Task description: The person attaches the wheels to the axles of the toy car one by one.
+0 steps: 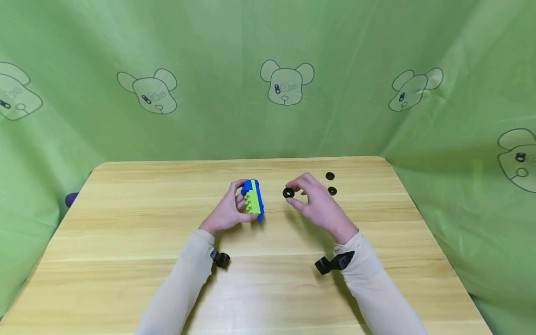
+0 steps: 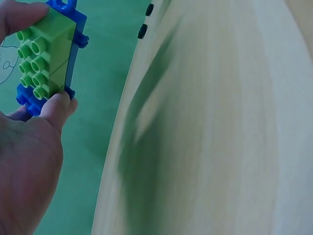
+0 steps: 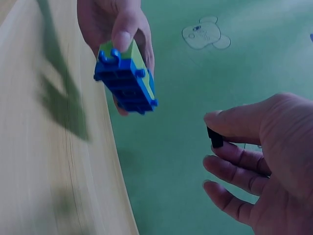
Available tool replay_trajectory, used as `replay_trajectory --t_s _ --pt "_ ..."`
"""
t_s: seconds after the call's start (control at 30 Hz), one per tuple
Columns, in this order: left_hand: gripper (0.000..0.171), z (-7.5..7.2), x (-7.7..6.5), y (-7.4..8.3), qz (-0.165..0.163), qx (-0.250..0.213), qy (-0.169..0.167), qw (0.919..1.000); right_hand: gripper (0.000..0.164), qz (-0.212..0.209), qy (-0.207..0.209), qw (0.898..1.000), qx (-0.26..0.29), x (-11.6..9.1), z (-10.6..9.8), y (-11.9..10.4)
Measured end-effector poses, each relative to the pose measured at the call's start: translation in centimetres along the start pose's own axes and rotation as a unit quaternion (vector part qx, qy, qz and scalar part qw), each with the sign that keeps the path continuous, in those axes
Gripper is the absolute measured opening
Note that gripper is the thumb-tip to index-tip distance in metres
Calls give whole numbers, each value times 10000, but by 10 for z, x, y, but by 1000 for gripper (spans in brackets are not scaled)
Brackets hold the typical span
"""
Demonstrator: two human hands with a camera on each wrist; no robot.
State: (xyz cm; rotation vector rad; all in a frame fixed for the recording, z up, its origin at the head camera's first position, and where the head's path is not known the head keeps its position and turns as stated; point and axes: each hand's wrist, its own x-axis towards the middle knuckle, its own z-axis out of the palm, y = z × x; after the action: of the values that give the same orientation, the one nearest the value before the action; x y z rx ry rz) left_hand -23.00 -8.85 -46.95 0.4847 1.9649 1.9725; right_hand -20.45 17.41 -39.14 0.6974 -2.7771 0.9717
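My left hand [image 1: 226, 211] grips a toy block vehicle [image 1: 253, 200] above the table, thumb on one end and fingers on the other. Lime-green studded bricks [image 2: 57, 46] sit on a blue base with a hook at one end. In the right wrist view the blue underside [image 3: 128, 88] faces me, with short axle pegs at its corners. To the right, my right hand [image 1: 322, 207] pinches a small black toy wheel [image 1: 288, 192] between thumb and index finger, apart from the vehicle. Its other fingers [image 3: 230, 169] are spread and loosely bent.
Two more black wheels [image 1: 330, 176] lie on the wooden table [image 1: 125, 260] beyond my right hand. A green curtain [image 1: 226, 125] with bear-head drawings hangs behind and at both sides. Something purple [image 1: 71, 199] shows past the table's left edge.
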Motion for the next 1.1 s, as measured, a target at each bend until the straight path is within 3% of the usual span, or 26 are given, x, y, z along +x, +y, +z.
replay_trajectory --t_s 0.3,0.57,1.1 --pt "106 7 -3 -2 347 -269 -144 9989 31 -181 -183 9996 74 -2 4 -14" --pt "108 11 -5 -2 396 -342 -166 9985 34 -376 -254 9986 279 -4 10 -17" --pt "106 16 -8 -1 387 -342 -241 9984 35 -351 -543 9970 425 -9 29 -21"
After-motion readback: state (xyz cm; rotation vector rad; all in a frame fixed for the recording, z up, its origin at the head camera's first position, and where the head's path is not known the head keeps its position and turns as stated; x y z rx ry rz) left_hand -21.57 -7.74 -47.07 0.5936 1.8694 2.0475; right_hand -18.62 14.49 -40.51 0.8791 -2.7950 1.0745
